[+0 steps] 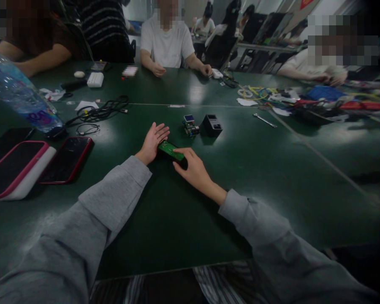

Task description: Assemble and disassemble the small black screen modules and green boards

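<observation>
I am looking down at a dark green table (pixel 190 228), and near me its front edge is running across the bottom with lots of bare room on it. My two grey sleeves are reaching out over that bare part.

My right hand (pixel 193 169) is lying palm down with its fingers curled over the near end of a small green circuit board (pixel 170 150) sitting on a black block. My left hand (pixel 152 141) is open flat, fingers spread, resting just beside the far left end of the board — I cannot tell if it is touching it. The board is lying in the middle of the table, between my two hands.

On my left, two phones are lying side by side: one in a pink case (pixel 15 169) on a white pad, one in a red case (pixel 66 158). A clear water bottle (pixel 22 95) is lying tilted behind them, and black cables (pixel 104 109) are curling past it.

Just behind the board there are two small things — a little module with a screen (pixel 190 125) and a black box (pixel 211 125). Nothing is standing between them and my hands. A silver wrench (pixel 264 120) is lying farther right.

At the far edge, a person in a white shirt (pixel 167 42) is sitting with both hands on the table.
</observation>
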`<action>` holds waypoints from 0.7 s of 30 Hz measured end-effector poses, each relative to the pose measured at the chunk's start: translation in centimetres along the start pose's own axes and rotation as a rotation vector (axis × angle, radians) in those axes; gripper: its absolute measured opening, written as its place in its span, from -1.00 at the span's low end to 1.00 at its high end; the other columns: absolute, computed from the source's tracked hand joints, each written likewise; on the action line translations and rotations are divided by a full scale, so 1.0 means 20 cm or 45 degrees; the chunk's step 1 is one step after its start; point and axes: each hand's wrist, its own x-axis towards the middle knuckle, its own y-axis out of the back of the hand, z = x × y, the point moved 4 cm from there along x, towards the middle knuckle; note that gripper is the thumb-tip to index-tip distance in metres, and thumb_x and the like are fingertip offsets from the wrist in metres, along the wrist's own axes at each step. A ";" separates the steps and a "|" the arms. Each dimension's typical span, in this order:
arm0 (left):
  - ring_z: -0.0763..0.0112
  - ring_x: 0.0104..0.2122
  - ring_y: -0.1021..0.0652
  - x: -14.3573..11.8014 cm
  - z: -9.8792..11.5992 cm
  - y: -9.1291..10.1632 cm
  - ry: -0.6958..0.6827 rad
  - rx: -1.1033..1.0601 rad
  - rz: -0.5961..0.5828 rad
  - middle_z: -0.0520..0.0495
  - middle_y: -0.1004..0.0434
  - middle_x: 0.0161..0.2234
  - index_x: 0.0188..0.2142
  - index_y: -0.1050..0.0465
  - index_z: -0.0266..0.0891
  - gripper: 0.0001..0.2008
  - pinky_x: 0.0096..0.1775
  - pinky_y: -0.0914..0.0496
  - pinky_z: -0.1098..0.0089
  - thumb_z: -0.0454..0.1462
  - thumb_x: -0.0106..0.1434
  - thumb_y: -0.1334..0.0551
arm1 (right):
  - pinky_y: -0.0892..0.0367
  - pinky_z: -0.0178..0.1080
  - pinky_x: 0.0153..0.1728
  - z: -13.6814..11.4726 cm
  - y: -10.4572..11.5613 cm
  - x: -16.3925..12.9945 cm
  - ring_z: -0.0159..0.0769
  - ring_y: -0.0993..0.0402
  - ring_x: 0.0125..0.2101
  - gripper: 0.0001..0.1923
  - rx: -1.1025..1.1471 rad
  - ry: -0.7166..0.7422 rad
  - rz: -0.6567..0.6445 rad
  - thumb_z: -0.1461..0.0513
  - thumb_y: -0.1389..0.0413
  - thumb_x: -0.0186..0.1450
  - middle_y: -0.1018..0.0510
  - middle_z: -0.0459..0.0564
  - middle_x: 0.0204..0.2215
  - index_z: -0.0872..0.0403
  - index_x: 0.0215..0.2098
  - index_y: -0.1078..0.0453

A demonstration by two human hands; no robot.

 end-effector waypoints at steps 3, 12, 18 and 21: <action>0.22 0.05 -0.52 -0.01 0.00 0.01 -0.096 0.008 0.104 -0.12 -0.58 -0.06 -0.05 -0.46 -0.16 -0.64 0.06 -0.36 0.27 0.00 0.30 -0.25 | -0.41 0.09 0.05 0.07 0.00 0.07 -0.05 -0.46 0.00 -0.63 -0.009 -0.029 0.084 0.25 -0.15 0.29 -0.45 0.08 -0.02 -0.01 0.07 -0.34; 0.41 0.04 -0.49 -0.01 -0.03 -0.02 -0.160 -0.026 0.004 -0.02 -0.52 -0.08 -0.03 -0.43 -0.17 -0.62 0.12 -0.31 0.41 -0.37 0.16 -0.38 | -0.34 0.07 0.12 0.16 -0.05 0.27 -0.02 -0.38 0.09 -0.50 -0.168 -0.037 0.338 0.30 -0.14 0.27 -0.41 0.16 0.07 0.08 0.16 -0.20; 0.48 -0.14 -0.55 -0.03 -0.01 -0.03 -0.129 -0.055 0.019 0.01 -0.54 -0.17 -0.04 -0.43 -0.18 -0.63 0.00 -0.39 0.47 -0.41 0.16 -0.38 | -0.33 0.01 0.14 0.13 -0.06 0.27 -0.09 -0.39 0.08 -0.56 -0.091 0.100 0.387 0.23 -0.12 0.32 -0.43 0.11 0.04 0.04 0.14 -0.17; 0.49 -0.32 -0.54 -0.02 -0.01 -0.01 -0.035 -0.043 0.002 0.01 -0.55 -0.30 -0.16 -0.46 -0.21 -0.79 -0.15 -0.43 0.45 -0.33 0.21 -0.37 | -0.34 0.00 0.13 0.12 -0.06 0.26 -0.09 -0.39 0.08 -0.57 -0.062 0.105 0.350 0.18 -0.13 0.33 -0.42 0.11 0.05 0.01 0.13 -0.17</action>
